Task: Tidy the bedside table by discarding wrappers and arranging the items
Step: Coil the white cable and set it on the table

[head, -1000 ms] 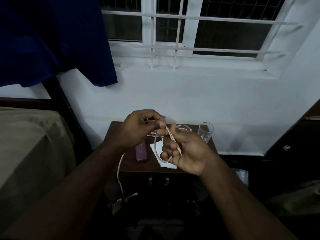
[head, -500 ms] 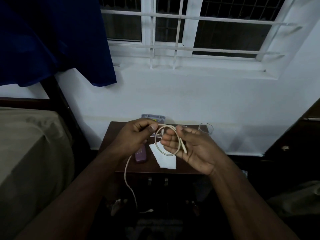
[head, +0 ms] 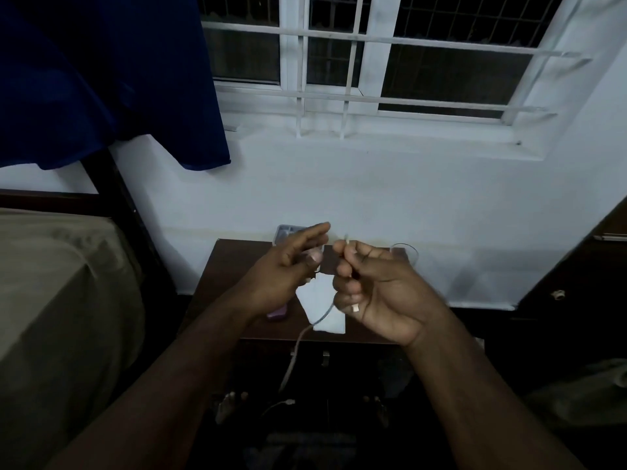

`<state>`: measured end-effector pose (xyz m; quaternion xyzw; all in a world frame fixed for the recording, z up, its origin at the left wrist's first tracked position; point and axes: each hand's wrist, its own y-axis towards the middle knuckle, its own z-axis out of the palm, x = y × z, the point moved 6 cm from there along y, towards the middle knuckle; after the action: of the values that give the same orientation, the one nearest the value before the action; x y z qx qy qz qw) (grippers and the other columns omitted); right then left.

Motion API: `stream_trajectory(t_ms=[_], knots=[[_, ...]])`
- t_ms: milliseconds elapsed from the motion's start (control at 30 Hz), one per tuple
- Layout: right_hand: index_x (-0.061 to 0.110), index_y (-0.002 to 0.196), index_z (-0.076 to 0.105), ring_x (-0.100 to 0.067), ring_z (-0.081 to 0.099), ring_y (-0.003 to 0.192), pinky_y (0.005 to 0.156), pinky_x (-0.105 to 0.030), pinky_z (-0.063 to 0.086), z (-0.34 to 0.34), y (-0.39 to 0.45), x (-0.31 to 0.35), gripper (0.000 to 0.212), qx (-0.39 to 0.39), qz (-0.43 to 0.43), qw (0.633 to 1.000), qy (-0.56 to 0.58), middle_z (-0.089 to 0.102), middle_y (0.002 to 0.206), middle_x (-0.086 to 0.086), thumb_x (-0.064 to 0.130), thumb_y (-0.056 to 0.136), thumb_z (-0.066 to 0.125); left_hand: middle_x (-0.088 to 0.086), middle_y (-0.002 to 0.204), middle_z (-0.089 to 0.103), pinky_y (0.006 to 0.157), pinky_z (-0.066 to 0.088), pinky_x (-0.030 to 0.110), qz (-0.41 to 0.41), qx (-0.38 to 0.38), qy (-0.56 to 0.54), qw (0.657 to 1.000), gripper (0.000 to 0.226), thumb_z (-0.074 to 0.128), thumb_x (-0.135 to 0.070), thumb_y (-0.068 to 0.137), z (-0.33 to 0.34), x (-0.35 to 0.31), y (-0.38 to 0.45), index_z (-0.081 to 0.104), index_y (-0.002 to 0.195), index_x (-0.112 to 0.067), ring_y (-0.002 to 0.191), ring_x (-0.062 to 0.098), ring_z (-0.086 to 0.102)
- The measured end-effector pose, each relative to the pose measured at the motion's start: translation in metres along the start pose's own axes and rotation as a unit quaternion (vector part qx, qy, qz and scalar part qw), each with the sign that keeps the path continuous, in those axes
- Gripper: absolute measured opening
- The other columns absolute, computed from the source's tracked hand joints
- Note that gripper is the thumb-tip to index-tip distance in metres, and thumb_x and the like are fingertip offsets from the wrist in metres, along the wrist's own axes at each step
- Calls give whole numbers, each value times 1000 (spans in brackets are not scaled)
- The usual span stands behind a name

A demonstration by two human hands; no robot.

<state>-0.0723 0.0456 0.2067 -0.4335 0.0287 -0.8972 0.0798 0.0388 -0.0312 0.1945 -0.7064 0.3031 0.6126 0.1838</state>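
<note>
Centre of frame: both my hands are raised over the dark brown wooden bedside surface (head: 237, 266). The right hand (head: 380, 293) is curled shut on the thin cream charging cable (head: 295, 351); one end pokes up above its fingers (head: 342, 266), and a pale plug tip shows low at the palm. The left hand (head: 281, 276) is half open, fingers loosely spread, thumb near forefinger; whether it pinches the cable I cannot tell, as blur hides it.

The cable's free length runs down and left from the right hand, long axis close to vertical, past the surface's front edge toward the floor at lower centre.

On the surface beneath: a white paper sheet (head: 325, 300), a purple oblong case (head: 276, 314) and a clear drinking glass (head: 405, 254) at right.

Judgement: coiling is mid-way. The next loop turns on the slack lying below-left, nearer the left hand.
</note>
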Motion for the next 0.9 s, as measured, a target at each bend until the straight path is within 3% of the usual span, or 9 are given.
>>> stream_trajectory(t_ms=[133,233,333,433,567,667,767,833,900], knots=[[15,98,59,-8,39,46,46,-21,30,30,6,-13,20,100,-3,991,93,45,59,3,29,98,45,4,104,72,76,58,24,-77,-1,-136,988,30,45,-6,99,28,-2,-5,67,114,-20,91,10,71],[15,94,60,-9,40,48,48,-23,32,37,11,1,27,93,-73,989,93,43,57,4,33,99,41,8,78,67,61,55,28,-109,1,-123,986,25,47,-4,99,44,6,-14,68,85,-10,66,12,65],[14,93,60,-12,39,51,52,-26,36,12,18,23,23,-14,-160,987,11,42,61,1,29,100,45,7,69,52,59,57,32,-125,39,-98,987,25,49,-20,102,51,16,-18,68,87,-14,53,13,50],[14,90,62,-12,40,53,55,-29,38,-24,23,38,23,-175,-227,933,-219,46,64,-1,19,102,44,5,72,62,67,50,31,-55,21,128,990,25,53,-43,96,34,19,-14,71,92,-25,62,12,55],[19,77,63,-10,43,53,52,-26,37,-48,31,27,27,-264,-136,855,-426,58,74,-3,8,93,44,-18,61,62,62,44,26,-13,-1,233,972,11,68,-34,87,11,0,-12,69,77,-29,56,-4,55],[9,82,64,-14,42,50,48,-25,31,-46,27,-5,26,-195,-1,882,-428,50,62,-4,17,96,43,-17,77,65,64,47,21,43,-38,271,961,5,72,-29,83,-5,-29,-10,72,79,-31,75,0,63],[7,86,62,-16,37,52,49,-27,29,-25,15,-38,49,-76,114,955,-263,45,61,-8,45,102,35,-7,86,61,70,45,13,89,-60,250,962,9,75,-23,81,-18,-42,-5,74,80,-32,85,4,62],[11,80,59,-16,36,50,50,-27,29,-4,8,-46,68,26,140,980,-136,42,55,-4,70,93,28,-7,87,62,71,44,11,93,-68,213,970,10,75,-22,82,-26,-38,1,74,81,-31,85,4,62],[15,78,55,-13,35,48,49,-26,29,16,3,-39,63,104,116,987,-32,39,51,1,69,93,27,-7,86,68,75,45,13,93,-48,130,986,8,70,-18,88,-24,-32,5,75,84,-24,83,1,64]])
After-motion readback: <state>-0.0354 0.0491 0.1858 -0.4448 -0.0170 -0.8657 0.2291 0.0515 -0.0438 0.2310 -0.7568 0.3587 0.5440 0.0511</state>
